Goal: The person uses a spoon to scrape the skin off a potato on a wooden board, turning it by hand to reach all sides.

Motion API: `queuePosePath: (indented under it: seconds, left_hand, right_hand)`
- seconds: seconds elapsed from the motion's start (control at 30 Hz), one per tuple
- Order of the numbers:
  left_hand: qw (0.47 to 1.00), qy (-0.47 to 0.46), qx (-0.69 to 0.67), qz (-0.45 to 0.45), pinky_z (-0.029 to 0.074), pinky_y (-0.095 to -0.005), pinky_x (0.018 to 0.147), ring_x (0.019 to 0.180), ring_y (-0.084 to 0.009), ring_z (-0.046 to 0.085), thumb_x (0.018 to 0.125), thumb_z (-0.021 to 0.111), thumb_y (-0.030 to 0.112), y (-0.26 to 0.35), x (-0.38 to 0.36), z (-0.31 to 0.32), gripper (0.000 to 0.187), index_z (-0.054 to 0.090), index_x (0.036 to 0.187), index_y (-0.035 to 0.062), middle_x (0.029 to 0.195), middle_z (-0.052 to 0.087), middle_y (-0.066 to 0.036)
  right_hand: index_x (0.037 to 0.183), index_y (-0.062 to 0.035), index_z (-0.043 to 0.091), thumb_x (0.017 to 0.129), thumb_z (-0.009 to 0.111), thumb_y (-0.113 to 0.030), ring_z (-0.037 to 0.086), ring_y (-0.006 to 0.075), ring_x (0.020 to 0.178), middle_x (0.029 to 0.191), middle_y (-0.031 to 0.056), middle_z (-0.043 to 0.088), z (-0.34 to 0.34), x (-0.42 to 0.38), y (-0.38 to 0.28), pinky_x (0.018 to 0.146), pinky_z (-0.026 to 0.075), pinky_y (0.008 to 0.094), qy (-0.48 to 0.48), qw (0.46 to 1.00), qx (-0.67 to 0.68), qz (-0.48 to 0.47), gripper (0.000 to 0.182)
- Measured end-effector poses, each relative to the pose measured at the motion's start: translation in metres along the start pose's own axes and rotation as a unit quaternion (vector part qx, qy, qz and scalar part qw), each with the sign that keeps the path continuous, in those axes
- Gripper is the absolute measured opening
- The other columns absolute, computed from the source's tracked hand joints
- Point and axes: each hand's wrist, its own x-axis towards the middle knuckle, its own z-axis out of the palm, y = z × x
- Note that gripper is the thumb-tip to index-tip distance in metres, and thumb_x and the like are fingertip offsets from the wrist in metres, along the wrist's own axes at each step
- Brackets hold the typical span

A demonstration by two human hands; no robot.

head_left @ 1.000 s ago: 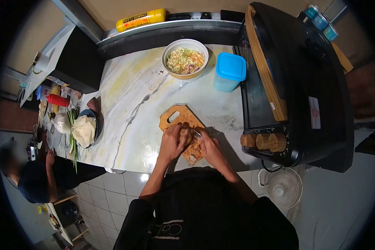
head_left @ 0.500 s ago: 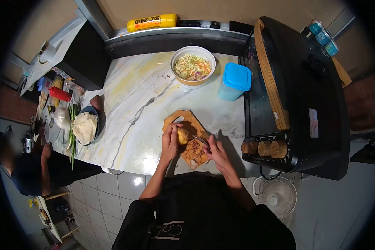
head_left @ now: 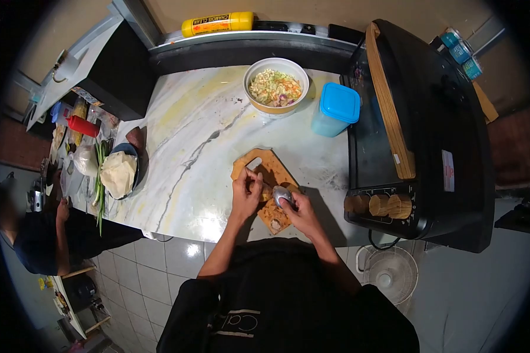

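Note:
My left hand (head_left: 248, 191) is closed around a partly peeled, yellowish potato (head_left: 266, 193), mostly hidden by my fingers. In my right hand (head_left: 301, 213) is a metal spoon, its shiny rounded bowl (head_left: 282, 196) close beside the potato. Both hands are over a wooden cutting board (head_left: 280, 167) with a slot handle at its far end. Brown peel scraps (head_left: 275, 216) lie on the board below my hands.
Beyond the board stand a bowl of shredded vegetables (head_left: 275, 88) and a blue-lidded container (head_left: 339, 106). A black oven (head_left: 436, 129) borders the right side. At left are green onions (head_left: 102, 194) and a plate of flat wrappers (head_left: 119, 175). Another person (head_left: 38, 235) works at far left.
My right hand has turned the spoon so its rounded bowl now faces up. My left fingers have shifted over the potato, hiding more of it. The view has tilted slightly.

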Motion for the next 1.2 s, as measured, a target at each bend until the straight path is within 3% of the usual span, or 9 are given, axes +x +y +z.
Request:
queuePosePath:
  seconds: [0.1, 0.2, 0.3, 0.4, 0.5, 0.8, 0.9, 1.03, 1.2]
  left_hand:
    - [0.998, 0.021, -0.038, -0.042, 0.04, -0.0274, 0.053, 0.059, -0.0097, 0.049, 0.091, 0.059, 0.009, 0.001, -0.003, 0.005, 0.015, 0.055, 0.082, -0.0019, 0.063, 0.056, -0.005]
    - [0.997, -0.006, 0.06, 0.05, 0.041, -0.0303, 0.053, 0.055, -0.0171, 0.051, 0.09, 0.059, 0.01, 0.007, 0.001, 0.004, 0.021, 0.059, 0.075, -0.0041, 0.059, 0.055, -0.009]
    - [0.995, 0.029, 0.092, 0.029, 0.041, -0.0333, 0.053, 0.053, -0.0237, 0.052, 0.09, 0.058, 0.009, 0.01, 0.001, 0.008, 0.029, 0.056, 0.064, -0.0054, 0.059, 0.055, -0.014]
    - [0.994, 0.074, 0.083, 0.024, 0.038, -0.0339, 0.051, 0.05, -0.0222, 0.05, 0.09, 0.057, 0.009, -0.005, 0.0, 0.012, 0.03, 0.055, 0.065, -0.0059, 0.057, 0.053, -0.013]
    - [0.992, 0.089, 0.093, 0.01, 0.036, -0.0345, 0.05, 0.049, -0.0216, 0.049, 0.091, 0.055, 0.009, -0.01, 0.0, 0.014, 0.031, 0.054, 0.064, -0.0064, 0.055, 0.051, -0.014]
    - [0.987, 0.141, 0.073, -0.023, 0.038, -0.0329, 0.049, 0.047, -0.0177, 0.049, 0.092, 0.053, 0.009, 0.002, 0.002, 0.021, 0.03, 0.057, 0.066, -0.0069, 0.054, 0.052, -0.014]
    - [0.988, 0.142, 0.064, -0.023, 0.033, -0.0302, 0.047, 0.049, -0.0088, 0.041, 0.096, 0.051, 0.015, -0.001, 0.001, 0.022, 0.037, 0.057, 0.067, -0.0078, 0.049, 0.047, -0.006]
    - [0.987, 0.132, 0.095, -0.003, 0.035, -0.0293, 0.048, 0.051, -0.0078, 0.042, 0.096, 0.051, 0.016, -0.007, -0.002, 0.02, 0.038, 0.057, 0.066, -0.0078, 0.05, 0.05, -0.004]
    - [0.989, 0.14, 0.037, -0.029, 0.04, -0.0305, 0.051, 0.049, -0.0131, 0.05, 0.09, 0.053, 0.007, -0.003, 0.0, 0.017, 0.028, 0.06, 0.067, -0.0069, 0.055, 0.057, -0.01]
  right_hand:
    - [0.076, 0.0015, 0.053, 0.093, 0.062, -0.03, 0.048, 0.0214, 0.054, 0.061, 0.0127, 0.05, 0.005, 0.001, 0.001, 0.051, 0.038, 0.0356, 0.015, 0.998, -0.066, -0.017, 0.037]
    - [0.08, 0.0025, 0.055, 0.094, 0.06, -0.024, 0.046, 0.0182, 0.054, 0.061, 0.0109, 0.05, 0.009, 0.004, -0.006, 0.053, 0.038, 0.0351, 0.044, 0.996, -0.035, -0.069, 0.03]
    - [0.079, 0.0026, 0.056, 0.094, 0.06, -0.025, 0.048, 0.0204, 0.053, 0.061, 0.0132, 0.052, 0.009, 0.006, -0.009, 0.052, 0.039, 0.0365, 0.052, 0.996, -0.043, -0.057, 0.031]
    - [0.077, 0.0024, 0.056, 0.092, 0.062, -0.027, 0.048, 0.0221, 0.051, 0.059, 0.0147, 0.052, 0.013, 0.007, -0.015, 0.05, 0.039, 0.0371, 0.077, 0.993, -0.066, -0.058, 0.033]
    - [0.076, 0.0021, 0.054, 0.092, 0.061, -0.032, 0.054, 0.0339, 0.051, 0.059, 0.0198, 0.053, 0.018, 0.009, -0.014, 0.049, 0.04, 0.0426, 0.063, 0.992, -0.105, -0.035, 0.039]
    - [0.071, 0.0024, 0.051, 0.09, 0.066, -0.028, 0.054, 0.034, 0.05, 0.058, 0.02, 0.052, 0.033, 0.02, -0.015, 0.047, 0.039, 0.0406, 0.095, 0.989, -0.07, -0.085, 0.039]
    - [0.073, 0.0028, 0.053, 0.089, 0.066, -0.026, 0.055, 0.0337, 0.051, 0.059, 0.0201, 0.054, 0.028, 0.014, -0.015, 0.047, 0.039, 0.0403, 0.09, 0.99, -0.064, -0.088, 0.035]
    - [0.078, 0.0025, 0.058, 0.089, 0.066, -0.023, 0.058, 0.0337, 0.054, 0.063, 0.02, 0.057, 0.024, 0.004, -0.021, 0.05, 0.042, 0.0397, 0.062, 0.997, -0.029, -0.027, 0.029]
    - [0.08, 0.0013, 0.061, 0.089, 0.065, -0.024, 0.057, 0.0316, 0.053, 0.062, 0.0184, 0.057, 0.02, -0.003, 0.008, 0.05, 0.042, 0.0389, 0.111, 0.988, -0.069, -0.077, 0.027]
